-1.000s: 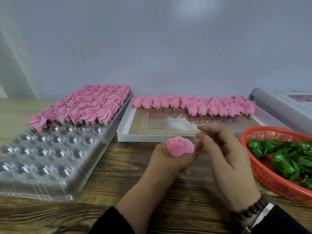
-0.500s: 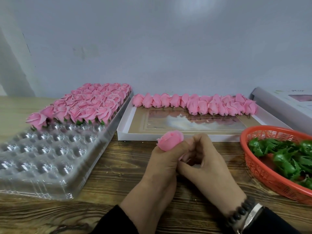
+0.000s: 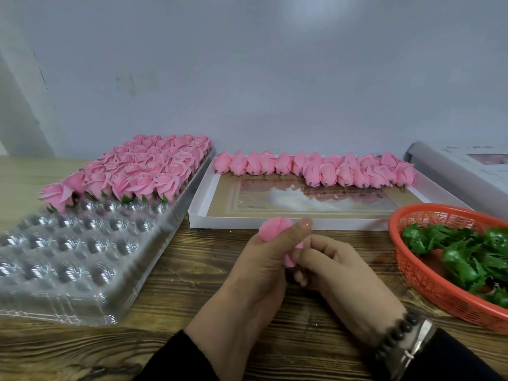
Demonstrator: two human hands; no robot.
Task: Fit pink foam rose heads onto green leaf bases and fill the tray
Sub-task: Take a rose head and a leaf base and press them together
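Left hand (image 3: 258, 266) around up-tilted rose head (image 3: 273, 229)

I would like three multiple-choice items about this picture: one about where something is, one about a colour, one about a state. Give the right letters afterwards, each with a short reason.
1. Where does the basket with the green leaf bases stand?
A. at the right edge of the table
B. behind the clear tray
C. inside the white box

2. What colour is the basket?
A. blue
B. orange-red
C. white

3. In what state is the clear tray?
A. every cell filled
B. far rows filled, near cells empty
C. no roses in it

Answers:
1 A: the basket sits at the right, beside the right hand.
2 B: its mesh wall is orange-red.
3 B: finished roses crowd the far part, while the near cells show bare plastic. The left hand holds one rose head, not yet placed in the tray.
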